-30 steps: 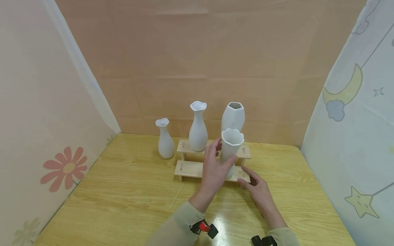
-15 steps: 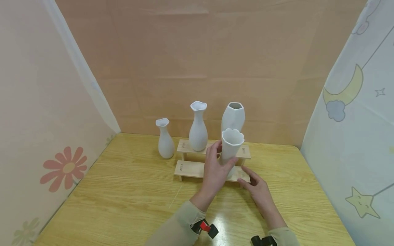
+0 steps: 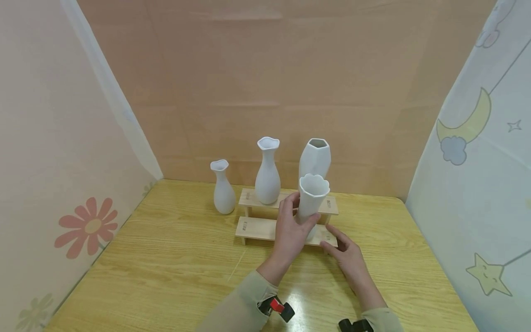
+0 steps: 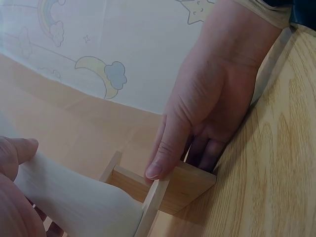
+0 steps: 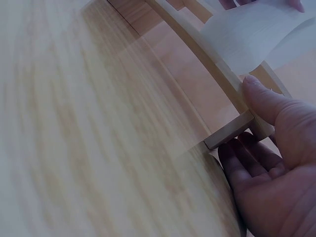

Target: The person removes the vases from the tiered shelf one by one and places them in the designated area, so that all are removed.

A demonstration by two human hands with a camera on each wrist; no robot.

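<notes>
My left hand (image 3: pixel 290 233) grips a white vase (image 3: pixel 310 203) with a scalloped rim, its fingers and thumb round the body. Upright, the vase has its foot on the lower step (image 3: pixel 257 228) of a pale wooden two-step stand, towards the right end. That foot sits close to the step's edge in the left wrist view, where the vase (image 4: pixel 79 197) appears tilted by the camera. At the same end, my right hand (image 3: pixel 347 256) holds the step: the thumb (image 5: pixel 257 89) lies on the board, and the other fingers curl by the short leg (image 5: pixel 229 131).
On the upper step (image 3: pixel 250 197) stand a slender white vase (image 3: pixel 267 180) with a wavy rim and a faceted white vase (image 3: pixel 314 159), partly hidden behind the held one. A smaller wavy-rimmed vase (image 3: pixel 224 196) stands on the table (image 3: pixel 174 258) left of the stand. Cloth walls surround the table.
My left hand's fingers have slid slightly lower on the vase. The vase, the stand and my right hand keep their places.
</notes>
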